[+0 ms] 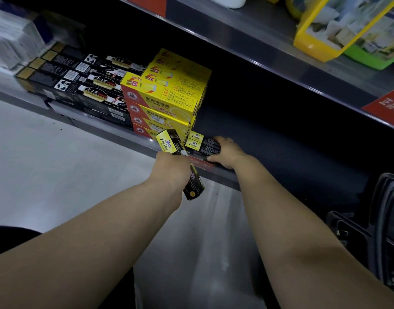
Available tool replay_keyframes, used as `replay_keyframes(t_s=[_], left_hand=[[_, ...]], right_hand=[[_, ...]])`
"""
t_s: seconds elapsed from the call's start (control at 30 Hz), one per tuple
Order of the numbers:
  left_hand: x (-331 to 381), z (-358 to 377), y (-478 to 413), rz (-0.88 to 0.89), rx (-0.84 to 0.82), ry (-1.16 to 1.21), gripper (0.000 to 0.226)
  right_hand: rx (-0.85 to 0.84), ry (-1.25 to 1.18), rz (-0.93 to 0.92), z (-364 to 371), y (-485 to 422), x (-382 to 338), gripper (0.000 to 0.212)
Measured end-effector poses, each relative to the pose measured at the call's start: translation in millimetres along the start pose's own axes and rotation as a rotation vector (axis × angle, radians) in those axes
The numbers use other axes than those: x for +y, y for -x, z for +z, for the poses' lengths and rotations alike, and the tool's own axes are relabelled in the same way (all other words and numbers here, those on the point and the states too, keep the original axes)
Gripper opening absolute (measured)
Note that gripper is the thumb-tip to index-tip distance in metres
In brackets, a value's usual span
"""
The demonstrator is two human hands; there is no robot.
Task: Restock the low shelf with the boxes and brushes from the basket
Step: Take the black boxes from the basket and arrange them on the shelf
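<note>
My left hand (171,168) grips a long black and yellow box (170,142), held tilted just in front of the low shelf's edge (124,133). My right hand (227,152) rests against the right end of two matching black and yellow boxes (202,143) lying side by side on the low shelf. These lie at the foot of a stack of yellow shoe-cream boxes (169,94). The black basket (387,230) shows only partly at the right edge; its contents are hidden.
Long black boxes (80,85) lie in rows left of the yellow stack. The dark shelf floor (291,152) stretches right of my right hand. An upper shelf (258,47) overhangs, carrying yellow and green packs (347,25). Pale floor (46,163) lies below.
</note>
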State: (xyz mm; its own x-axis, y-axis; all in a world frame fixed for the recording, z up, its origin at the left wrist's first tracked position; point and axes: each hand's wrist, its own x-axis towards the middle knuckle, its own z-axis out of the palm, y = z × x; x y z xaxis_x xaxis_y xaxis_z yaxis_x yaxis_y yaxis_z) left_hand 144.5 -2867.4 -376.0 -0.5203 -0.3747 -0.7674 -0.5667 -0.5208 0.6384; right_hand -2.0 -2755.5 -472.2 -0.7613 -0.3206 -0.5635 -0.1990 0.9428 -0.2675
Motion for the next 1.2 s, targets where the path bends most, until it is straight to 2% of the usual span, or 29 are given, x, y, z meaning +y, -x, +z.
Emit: replay_keyframes(t_s=[0.07, 0.13, 0.17, 0.2, 0.23, 0.3, 0.37, 0.43, 0.53, 0.6, 0.67, 0.8, 0.9, 1.0, 1.1, 1.2], left_hand=[[-1.5, -2.3, -1.8, 0.015, 0.003, -0.002, 0.030], [-2.2, -3.3, -0.2, 0.028, -0.002, 0.009, 0.029], [-3.2, -3.6, 0.4, 0.045, -0.010, 0.009, 0.029], [-2.8, -2.9, 1.8, 0.054, -0.014, 0.005, 0.030], [-2.4, -1.7, 2.8, 0.076, -0.022, 0.023, 0.032], [0.0, 0.5, 6.1, 0.113, -0.032, 0.051, 0.038], [2.1, 2.0, 8.6, 0.121, -0.034, 0.047, 0.043], [3.7, 3.7, 12.0, 0.120, -0.087, 0.056, 0.046], [4.1, 3.8, 15.7, 0.121, -0.155, -0.010, 0.039], [2.1, 2.4, 13.7, 0.149, -0.166, -0.097, 0.034], [0.7, 1.1, 12.0, 0.185, -0.176, -0.178, 0.030], [-2.7, 2.6, 13.4, 0.270, -0.235, -0.337, 0.029], [-2.9, 3.0, 12.6, 0.274, -0.255, -0.376, 0.025], [-2.0, 2.9, 10.4, 0.277, -0.237, -0.370, 0.023], [-2.6, 6.3, 12.1, 0.284, -0.240, -0.384, 0.022], [-2.2, 13.6, 15.3, 0.292, -0.237, -0.392, 0.022]], right_hand=[[0.060, -0.047, 0.039, -7.2, 10.0, -6.3, 0.071], [0.166, -0.316, 0.006, -14.4, 30.1, -16.3, 0.049], [0.151, -0.508, -0.033, -17.1, 43.9, -21.0, 0.035], [0.072, -0.670, -0.082, -19.0, 60.5, -25.4, 0.027], [-0.055, -0.772, -0.155, -19.9, 79.0, -28.8, 0.028], [-0.275, -0.818, -0.305, -19.4, 111.3, -33.4, 0.053], [-0.242, -0.765, -0.380, -17.3, 124.9, -34.6, 0.068], [-0.075, -0.699, -0.360, -18.5, 126.7, -34.2, 0.057], [0.175, -0.565, -0.217, -27.9, 116.6, -23.8, 0.030], [0.329, -0.430, -0.076, -33.2, 99.9, -9.3, 0.026], [0.392, -0.350, 0.014, -36.2, 74.5, 0.7, 0.028], [0.373, -0.239, 0.053, -35.4, 13.6, 4.9, 0.036], [0.285, -0.189, 0.037, -28.3, -16.7, 8.2, 0.031], [0.178, -0.220, 0.000, -16.2, -28.7, 11.6, 0.030], [0.151, -0.256, 0.004, -7.3, -29.5, 10.3, 0.034], [0.082, -0.105, 0.016, -8.7, -25.9, 4.9, 0.045]])
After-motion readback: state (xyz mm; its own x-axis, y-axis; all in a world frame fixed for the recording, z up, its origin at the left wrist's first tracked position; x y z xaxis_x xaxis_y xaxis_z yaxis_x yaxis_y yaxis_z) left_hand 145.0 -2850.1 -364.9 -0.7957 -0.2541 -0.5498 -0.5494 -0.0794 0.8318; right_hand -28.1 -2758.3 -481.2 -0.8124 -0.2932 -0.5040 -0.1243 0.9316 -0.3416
